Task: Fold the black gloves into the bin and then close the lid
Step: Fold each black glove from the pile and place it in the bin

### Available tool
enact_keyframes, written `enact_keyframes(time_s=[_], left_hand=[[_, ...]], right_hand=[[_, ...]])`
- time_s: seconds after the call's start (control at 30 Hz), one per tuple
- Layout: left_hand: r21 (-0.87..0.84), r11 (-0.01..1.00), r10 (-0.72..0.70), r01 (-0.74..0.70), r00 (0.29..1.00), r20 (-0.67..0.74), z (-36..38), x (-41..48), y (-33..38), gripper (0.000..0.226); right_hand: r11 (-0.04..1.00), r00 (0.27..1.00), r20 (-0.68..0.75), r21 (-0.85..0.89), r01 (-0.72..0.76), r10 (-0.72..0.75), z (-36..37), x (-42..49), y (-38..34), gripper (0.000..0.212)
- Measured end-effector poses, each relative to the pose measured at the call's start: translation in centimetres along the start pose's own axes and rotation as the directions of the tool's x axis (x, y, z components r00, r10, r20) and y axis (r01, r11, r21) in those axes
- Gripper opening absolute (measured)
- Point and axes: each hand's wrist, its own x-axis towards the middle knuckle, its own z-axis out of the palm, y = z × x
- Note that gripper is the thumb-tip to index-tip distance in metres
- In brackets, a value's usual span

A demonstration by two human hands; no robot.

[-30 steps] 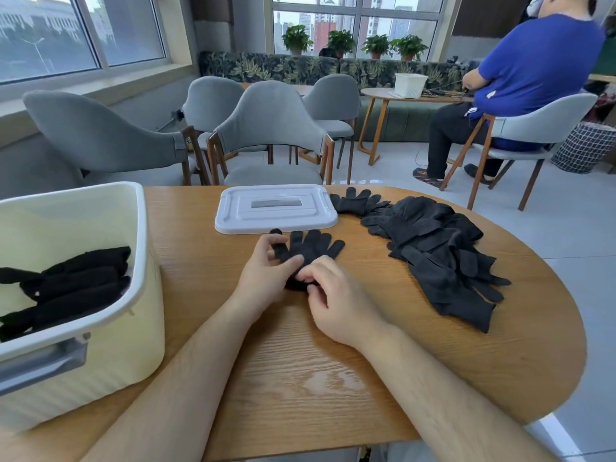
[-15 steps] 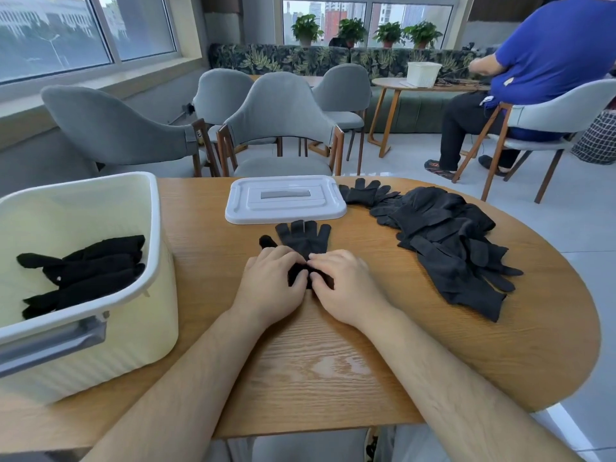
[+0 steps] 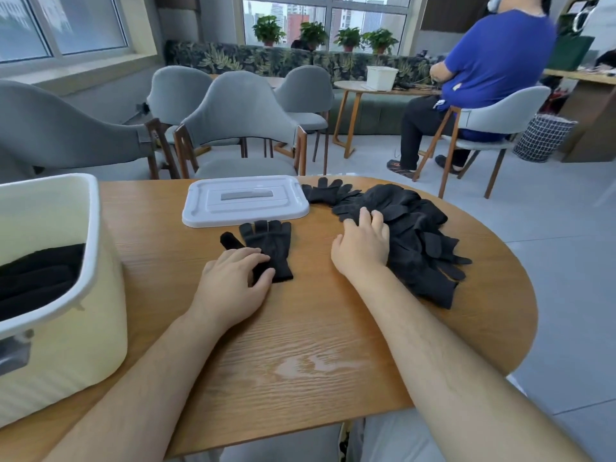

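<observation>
On the wooden table (image 3: 316,345), 1 black glove (image 3: 271,245) lies flat just near of the white lid (image 3: 246,201), its fingers pointing away towards the lid and its thumb sticking out to the left. The left hand (image 3: 233,278) rests on the near, cuff end of this glove. Its fingers lie fairly straight across the fabric and the thumb sits beside the cuff's near edge, so it presses down rather than closing round the glove. To the right, the right hand (image 3: 361,248) reaches onto the left edge of the loose pile of black gloves (image 3: 423,248). Its fingers are spread and lightly bent, with the tips touching the top of the pile and no glove closed in them. At the left edge of the table stands the cream bin (image 3: 100,311), uncovered, with folded black gloves (image 3: 36,278) lying inside. Beyond the table are grey chairs (image 3: 240,121), and a person in a blue shirt (image 3: 493,61) sits at the far right.
</observation>
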Motion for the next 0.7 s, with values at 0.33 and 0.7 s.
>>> enact_keyframes(time_s=[0.33, 0.7], left_hand=[[-0.074, 0.997, -0.011, 0.008, 0.999, -0.038, 0.0, -0.1, -0.2, 0.034], [-0.058, 0.998, 0.009, -0.010, 1.000, -0.022, -0.4, -0.3, -0.3, 0.036]], right_hand=[[0.964, 0.922, -0.384, 0.228, 0.137, -0.041, 1.1, 0.8, 1.0, 0.033], [0.783, 0.907, -0.045, 0.488, 0.385, -0.418, 0.6, -1.9, -1.9, 0.030]])
